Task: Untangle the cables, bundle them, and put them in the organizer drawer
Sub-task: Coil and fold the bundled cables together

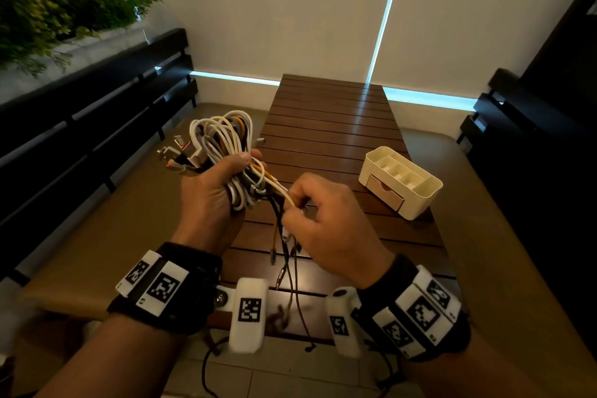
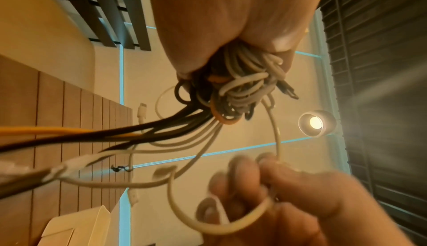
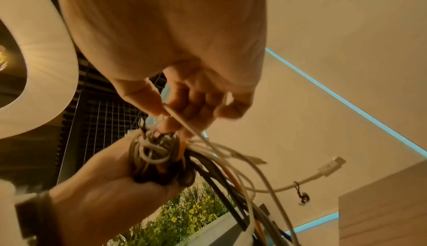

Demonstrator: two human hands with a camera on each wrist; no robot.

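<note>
Head view shows the left hand (image 1: 206, 191) with its fingers curled tight round a coiled bundle (image 1: 223, 139) of cables, loops fanning out above the thumb and several metal plugs sticking out past the knuckles. The right hand (image 1: 323, 220) pinches 1 white cable (image 1: 281, 191) between thumb and forefinger just beside the left fist, its other fingers curled in; loose dark and orange tails (image 1: 284, 255) hang below both hands over the table (image 1: 323, 126). My reading is that the step in hand is winding a free end round the bundle to bind it, or drawing it out of the snarl; I cannot tell which. To do it well, I would keep the left grip firm at the waist of the coil so the loops do not spring apart, feed the white cable close to the fingertips with light tension, and lay each turn next to the last 1 rather than across it. The cables look smooth, round and rubbery, the white ones springy enough to hold open curves, the dark ones thinner and limper. Well apart from the right fingers stands the organizer (image 1: 402, 182), a cream, rounded plastic box with open compartments on top and a small drawer (image 1: 384, 192) with a notch pull, which looks about shut.
</note>
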